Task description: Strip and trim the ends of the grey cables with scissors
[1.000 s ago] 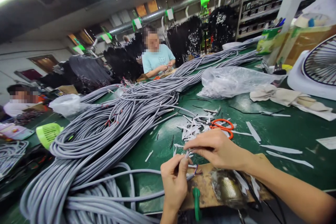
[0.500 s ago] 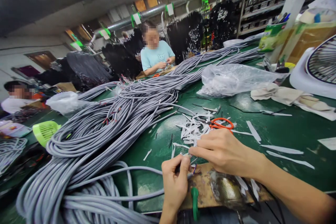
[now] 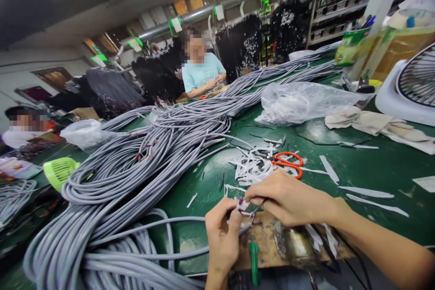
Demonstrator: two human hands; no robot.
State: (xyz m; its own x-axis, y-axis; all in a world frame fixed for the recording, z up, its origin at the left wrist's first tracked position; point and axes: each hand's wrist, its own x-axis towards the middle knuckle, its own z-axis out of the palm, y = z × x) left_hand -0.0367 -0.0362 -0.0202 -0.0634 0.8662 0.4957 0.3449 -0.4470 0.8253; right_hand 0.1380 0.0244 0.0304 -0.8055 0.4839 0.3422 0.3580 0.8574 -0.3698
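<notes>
My left hand [image 3: 222,233] is closed in a pinch on the end of a grey cable [image 3: 183,219], whose thin coloured inner wires [image 3: 242,204] stick out past the fingertips. Just to the right, my right hand [image 3: 288,197] pinches a thin dark wire at this cable end. Both hands are above a worn wooden board [image 3: 260,235] at the table's near edge. A rounded, brownish metal piece [image 3: 297,242] sits on the board beneath my right wrist, beside a green clamp [image 3: 253,263]. Past my right hand lie orange-handled scissors [image 3: 288,161] among white strip scraps [image 3: 251,170].
Large coils of grey cable [image 3: 142,172] cover the left and middle of the green table [image 3: 210,181]. A clear plastic bag [image 3: 302,102], cream cloth [image 3: 377,124] and white fan [image 3: 404,86] lie to the right. A co-worker [image 3: 204,72] sits across; another person [image 3: 23,131] is at far left.
My right hand's fingers have shifted slightly and now show a dark wire between them. The coloured inner wires at my left fingertips are more visible. My left hand has moved slightly left.
</notes>
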